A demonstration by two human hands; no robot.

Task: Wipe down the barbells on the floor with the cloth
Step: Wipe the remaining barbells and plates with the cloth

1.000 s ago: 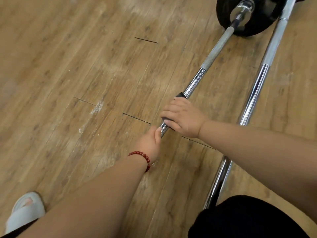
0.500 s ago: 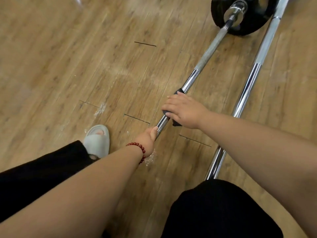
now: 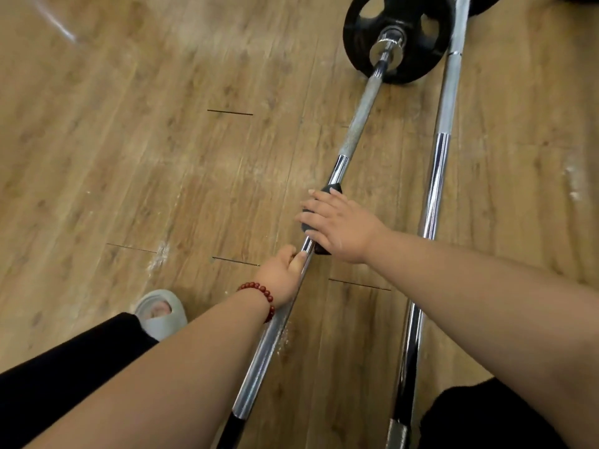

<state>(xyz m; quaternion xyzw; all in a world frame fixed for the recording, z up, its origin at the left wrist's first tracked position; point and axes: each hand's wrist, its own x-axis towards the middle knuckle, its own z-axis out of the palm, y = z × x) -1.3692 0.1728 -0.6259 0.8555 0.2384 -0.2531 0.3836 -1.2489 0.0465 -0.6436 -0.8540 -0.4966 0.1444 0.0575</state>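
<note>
Two chrome barbells lie side by side on the wooden floor. The left barbell (image 3: 359,124) runs from bottom centre up to a black weight plate (image 3: 359,30). My right hand (image 3: 340,226) wraps a dark cloth (image 3: 331,189) around this bar at mid-length. My left hand (image 3: 283,273), with a red bead bracelet on its wrist, grips the same bar just below the cloth. The second barbell (image 3: 436,189) lies untouched to the right.
My left foot in a pale slipper (image 3: 162,314) stands on the floor left of the bars. My black-trousered legs (image 3: 58,384) fill the bottom corners. Open wooden floor (image 3: 129,140) spreads to the left.
My left leg and slippered foot have stepped forward. Both hands stay close together on the left bar, and more of the bar below them has come into view.
</note>
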